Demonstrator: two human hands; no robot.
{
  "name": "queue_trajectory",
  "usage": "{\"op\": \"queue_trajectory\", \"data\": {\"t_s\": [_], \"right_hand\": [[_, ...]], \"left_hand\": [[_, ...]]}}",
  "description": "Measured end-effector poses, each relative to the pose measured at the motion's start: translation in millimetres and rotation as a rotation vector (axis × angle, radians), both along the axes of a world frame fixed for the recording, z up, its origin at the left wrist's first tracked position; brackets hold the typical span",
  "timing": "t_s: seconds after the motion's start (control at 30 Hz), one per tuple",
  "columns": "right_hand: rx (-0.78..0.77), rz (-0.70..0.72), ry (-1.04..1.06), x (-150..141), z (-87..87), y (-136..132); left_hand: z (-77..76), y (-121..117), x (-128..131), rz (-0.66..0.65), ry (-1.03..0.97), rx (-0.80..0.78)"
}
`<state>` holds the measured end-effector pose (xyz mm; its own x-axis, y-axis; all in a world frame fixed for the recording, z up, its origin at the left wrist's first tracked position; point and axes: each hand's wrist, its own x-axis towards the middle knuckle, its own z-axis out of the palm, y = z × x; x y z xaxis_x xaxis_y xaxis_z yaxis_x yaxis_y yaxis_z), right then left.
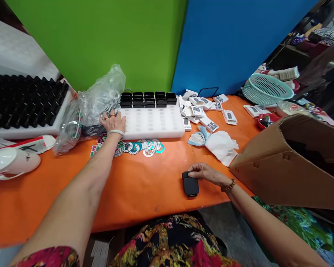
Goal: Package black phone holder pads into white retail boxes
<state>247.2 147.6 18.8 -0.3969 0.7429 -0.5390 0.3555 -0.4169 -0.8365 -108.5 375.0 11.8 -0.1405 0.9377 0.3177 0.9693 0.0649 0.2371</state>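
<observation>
My left hand (113, 122) reaches to the far side of the table, fingers spread, at the mouth of a clear plastic bag (102, 87) with dark items inside. Whether its fingertips grip any of them is hard to see. Its palm side lies against the left end of a white foam tray (153, 122), where black flat devices (149, 99) stand in rows at the back. Near the front edge, my right hand (202, 172) pinches the upper right of a black, rounded flat device (190, 185), which rests on the orange tabletop (144, 185).
Ring-shaped stickers (149, 146) and a stack of small printed cards (118, 148) lie before the tray. Small white boxes (199, 107), a cloth (199, 137) and white tissue (222, 146) lie rightward. A cardboard box (261, 163), green basket (264, 91) and black-filled tray (25, 104) flank the table.
</observation>
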Motion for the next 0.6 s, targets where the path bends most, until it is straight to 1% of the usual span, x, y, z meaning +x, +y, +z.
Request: {"op": "queue_trajectory", "data": {"t_s": [0.07,0.1,0.2,0.27,0.3,0.37,0.47,0.5,0.6], "right_hand": [[0.03,0.034,-0.051,-3.6,-1.6,-5.4],[0.073,0.052,-0.1,-5.4,-1.3,-7.4],[0.316,0.107,-0.309,-9.0,5.0,-4.4],[0.489,0.131,-0.439,-9.4,13.2,12.0],[0.568,0.126,-0.483,-9.4,18.5,25.9],[0.713,0.062,-0.537,-9.6,30.4,65.2],[0.901,-0.12,-0.564,-11.9,46.7,142.5],[0.94,-0.202,-0.579,-13.0,50.0,169.5],[0.98,-0.315,-0.608,-16.4,51.7,241.5]], "left_hand": [[-0.4,0.3,0.3,0.009,0.009,-0.002],[-0.3,0.0,0.5,0.016,0.016,-0.001],[0.9,-1.3,0.1,0.037,0.039,0.004],[1.5,-1.5,-0.6,0.045,0.056,-0.005],[1.5,-1.2,-1.0,0.05,0.066,-0.014],[1.5,-0.4,-1.8,0.069,0.087,-0.03],[1.1,1.0,-3.0,0.088,0.112,-0.039],[0.8,1.6,-3.2,0.091,0.118,-0.038],[-0.8,3.5,-3.6,0.107,0.128,-0.054]]}}
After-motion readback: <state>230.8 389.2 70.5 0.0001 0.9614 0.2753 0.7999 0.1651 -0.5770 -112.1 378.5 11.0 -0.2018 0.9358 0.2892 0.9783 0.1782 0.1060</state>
